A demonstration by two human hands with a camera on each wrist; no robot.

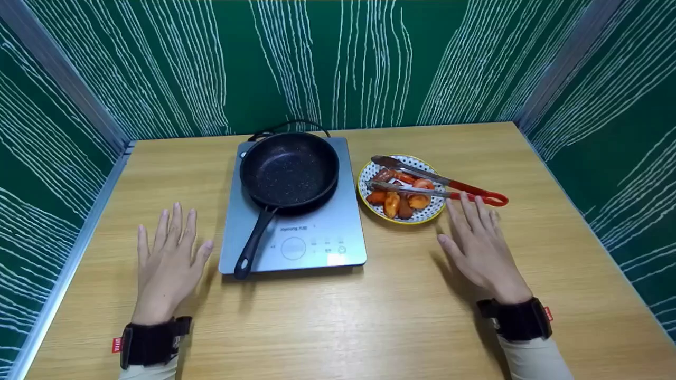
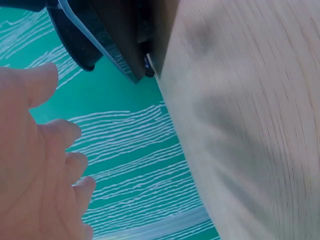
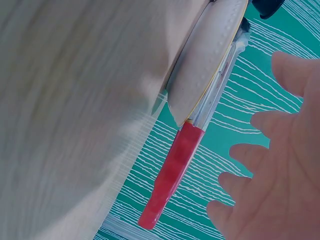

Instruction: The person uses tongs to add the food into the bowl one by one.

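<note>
My left hand [image 1: 169, 248] lies flat and open on the wooden table [image 1: 380, 316], left of the grey induction cooker [image 1: 317, 237]. A black frying pan [image 1: 289, 169] stands on the cooker, its handle [image 1: 253, 244] pointing toward my left hand. My right hand [image 1: 475, 237] hovers open just short of the red-handled tongs [image 1: 438, 187], which lie across a dotted plate [image 1: 369, 174] of orange-red food pieces [image 1: 401, 200]. In the right wrist view the fingers [image 3: 280, 150] spread beside the tongs' red handle [image 3: 170, 175]. The left wrist view shows my open fingers [image 2: 50, 145] away from the cooker [image 2: 120, 45].
Green patterned walls [image 1: 338, 63] close in the table at the back and on both sides. A black cable [image 1: 288, 125] loops behind the cooker.
</note>
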